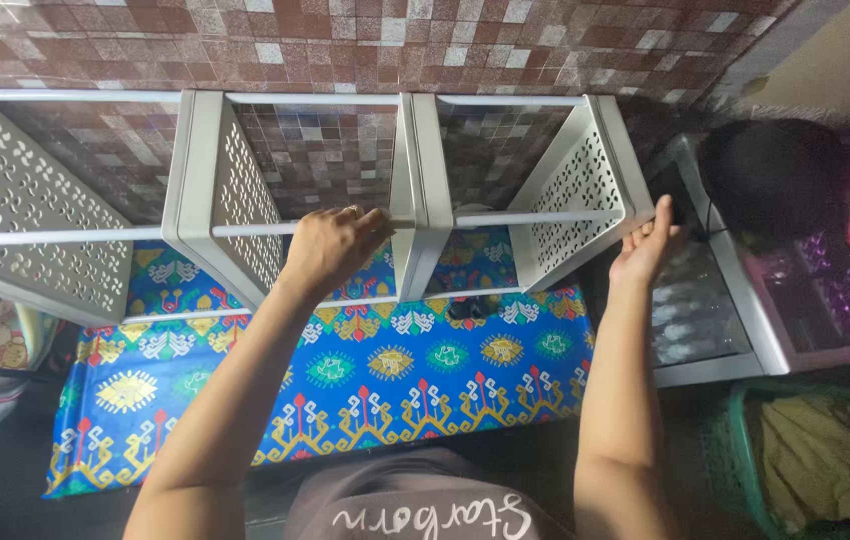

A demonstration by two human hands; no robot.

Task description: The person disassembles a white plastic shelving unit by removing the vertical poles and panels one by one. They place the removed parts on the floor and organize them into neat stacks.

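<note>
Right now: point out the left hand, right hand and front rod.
left hand [333,245], head view, back of the hand
right hand [645,248], head view, back of the hand
front rod [125,234], head view, bare left stretch
</note>
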